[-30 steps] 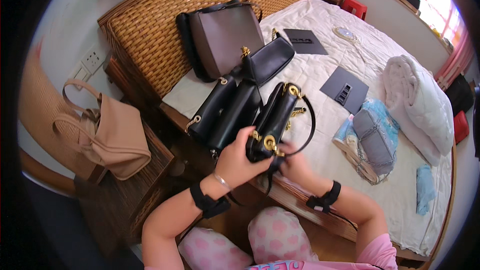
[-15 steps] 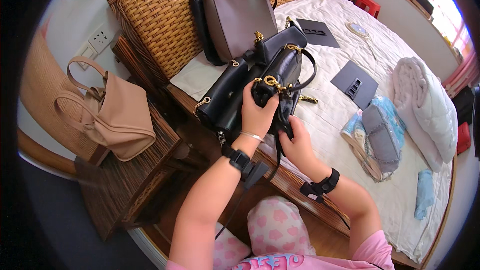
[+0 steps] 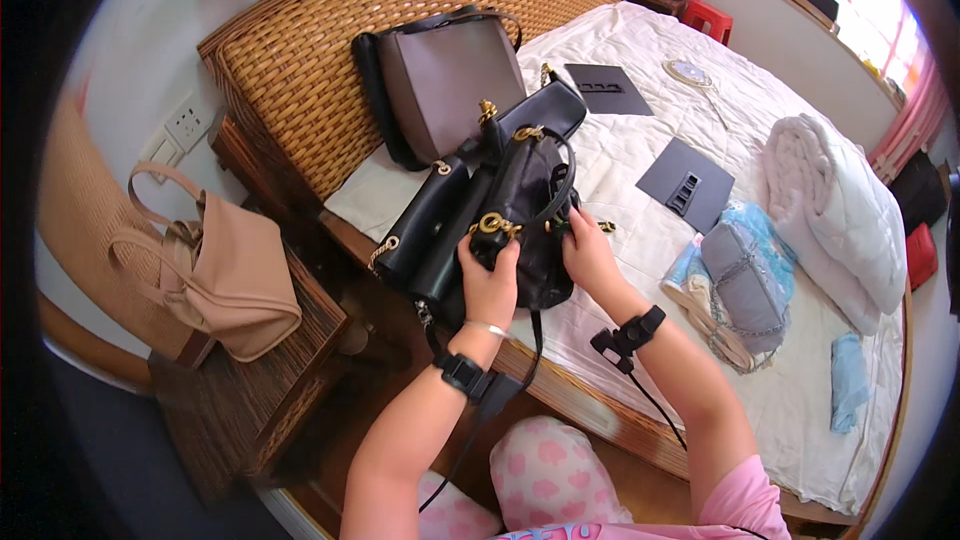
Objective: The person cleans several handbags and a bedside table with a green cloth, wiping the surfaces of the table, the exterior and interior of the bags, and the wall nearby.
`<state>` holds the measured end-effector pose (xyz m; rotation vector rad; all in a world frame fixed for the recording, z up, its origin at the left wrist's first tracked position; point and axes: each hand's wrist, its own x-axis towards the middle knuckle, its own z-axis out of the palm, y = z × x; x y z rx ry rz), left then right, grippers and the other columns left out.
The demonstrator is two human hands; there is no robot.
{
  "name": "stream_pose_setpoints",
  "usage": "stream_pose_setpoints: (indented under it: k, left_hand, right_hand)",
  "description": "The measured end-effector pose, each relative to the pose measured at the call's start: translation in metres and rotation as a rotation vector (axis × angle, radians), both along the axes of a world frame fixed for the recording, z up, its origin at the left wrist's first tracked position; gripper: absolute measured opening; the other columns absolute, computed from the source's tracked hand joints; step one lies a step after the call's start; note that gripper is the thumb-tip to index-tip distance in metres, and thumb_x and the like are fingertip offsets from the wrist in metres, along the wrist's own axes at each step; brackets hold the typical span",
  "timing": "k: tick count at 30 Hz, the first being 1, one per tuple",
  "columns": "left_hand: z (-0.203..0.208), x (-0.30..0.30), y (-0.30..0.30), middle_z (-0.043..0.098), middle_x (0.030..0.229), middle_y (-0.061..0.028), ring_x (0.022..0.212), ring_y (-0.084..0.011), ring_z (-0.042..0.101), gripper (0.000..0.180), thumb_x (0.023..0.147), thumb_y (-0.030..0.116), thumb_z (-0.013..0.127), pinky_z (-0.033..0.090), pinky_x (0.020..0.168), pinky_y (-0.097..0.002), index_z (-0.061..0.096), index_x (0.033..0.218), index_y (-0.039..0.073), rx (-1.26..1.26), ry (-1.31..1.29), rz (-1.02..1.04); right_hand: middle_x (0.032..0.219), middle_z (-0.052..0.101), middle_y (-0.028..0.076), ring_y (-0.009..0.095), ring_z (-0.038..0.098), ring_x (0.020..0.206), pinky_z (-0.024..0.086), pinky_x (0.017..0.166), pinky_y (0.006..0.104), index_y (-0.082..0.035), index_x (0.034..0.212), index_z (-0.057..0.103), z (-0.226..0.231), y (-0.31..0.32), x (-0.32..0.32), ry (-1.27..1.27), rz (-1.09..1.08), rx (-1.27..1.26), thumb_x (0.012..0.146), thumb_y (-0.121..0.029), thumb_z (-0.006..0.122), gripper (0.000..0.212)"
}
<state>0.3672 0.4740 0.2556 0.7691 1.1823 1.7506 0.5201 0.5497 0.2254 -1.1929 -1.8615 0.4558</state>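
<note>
A glossy black handbag (image 3: pixel 525 185) with gold rings and a short handle is between my hands at the bed's edge. My left hand (image 3: pixel 490 282) closes on its near left corner, just below a gold ring. On its right side, by the base of the handle, my right hand (image 3: pixel 593 252) grips it; those fingertips are partly hidden. A dark strap hangs from the near side. Left of it lies a black bag (image 3: pixel 425 215) with a gold chain, and another black bag (image 3: pixel 548 112) shows behind. A taupe and black bag (image 3: pixel 455 80) leans against the headboard.
A beige tote (image 3: pixel 235 270) stands on the dark wooden nightstand (image 3: pixel 240 395) at left. The wicker headboard (image 3: pixel 290 90) rises behind. On the bed are two dark flat boards (image 3: pixel 660 180), a grey-blue chain bag (image 3: pixel 745 285), a bunched white quilt (image 3: pixel 835 210) and a light-blue bundle (image 3: pixel 848 380).
The handbag has turned and come slightly nearer, showing more of its glossy side. My right hand has moved up from beneath it to its right side. The view has shifted a little.
</note>
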Motion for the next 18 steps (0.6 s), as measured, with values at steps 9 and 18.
stream_pose_setpoints:
  k: [9,18]
  left_hand:
    - [-0.005,-0.005,-0.017,0.05,0.127,-0.0121,0.115,-0.0201,0.049,0.067,0.09,0.019,0.067,0.039,0.103,-0.031,0.031,0.142,-0.004,-0.035,-0.093,-0.038]
    - [-0.001,-0.013,-0.038,0.052,0.124,-0.0134,0.113,-0.0192,0.052,0.068,0.088,0.016,0.071,0.043,0.1,-0.0313,0.032,0.14,-0.003,-0.023,0.28,-0.116]
  right_hand:
    - [0.119,0.058,0.027,0.044,0.056,0.109,0.047,0.096,0.0474,0.004,0.125,0.051,-0.008,-0.044,0.009,-0.152,0.034,-0.047,0.086,-0.007,0.058,0.04]
    - [0.109,0.063,0.024,0.044,0.061,0.095,0.052,0.081,0.048,-0.003,0.119,0.057,0.019,-0.131,0.025,-0.176,0.389,-0.039,0.077,-0.003,0.06,0.042]
